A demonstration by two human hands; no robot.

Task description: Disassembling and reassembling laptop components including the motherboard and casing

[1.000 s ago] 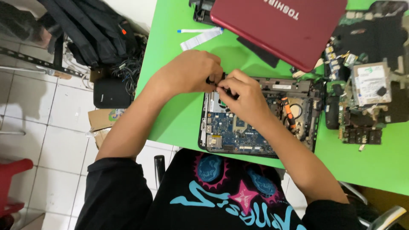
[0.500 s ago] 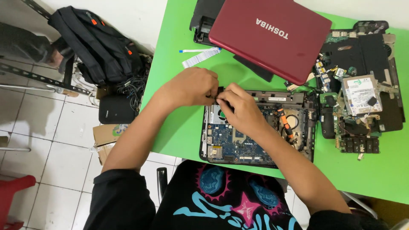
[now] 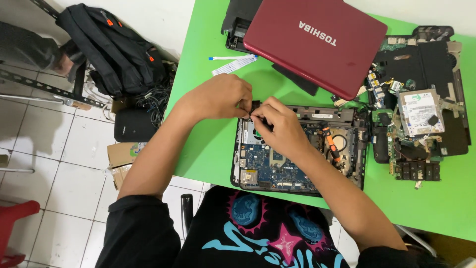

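Opened laptop base [image 3: 297,149] now nearer tabletop [image 3: 208,144] front edge than second ago. Left hand [image 3: 220,97] and right hand [image 3: 277,126] still pinch small black part [image 3: 256,105] at base's 11 o'clock corner; work unchanged. Red lid [image 3: 312,42] at 12.

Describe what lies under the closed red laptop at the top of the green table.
Under the red laptop a black laptop part sticks out at its left edge, and another dark piece shows below its lower edge. The lid covers the rest, so what else lies beneath cannot be seen.
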